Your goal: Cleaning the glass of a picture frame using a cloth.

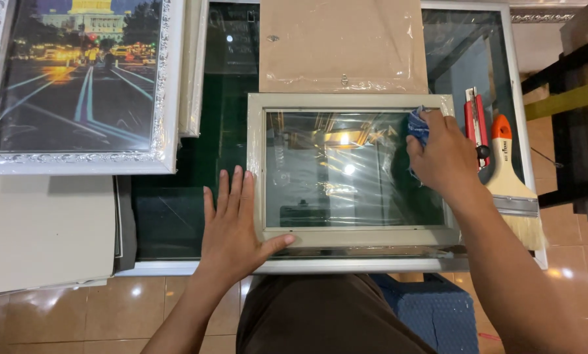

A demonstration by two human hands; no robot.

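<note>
A cream picture frame (353,237) with a glass pane is laid flat near the front edge of a glass-topped table (176,216). A blue cloth (417,126) is pressed on the pane's upper right corner by the right hand (443,157), whose fingers are closed over it. The left hand (234,226) is spread flat, fingers wide, against the frame's lower left corner. A paintbrush (511,183) and a red utility knife (475,124) lie just right of the frame. A brown backing board (343,46) lies beyond it, and a framed night street print (78,78) lies at far left.

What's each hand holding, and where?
Right hand grips a bunched blue cloth on the frame's glass. Left hand holds nothing, flat against the frame's left edge.
</note>
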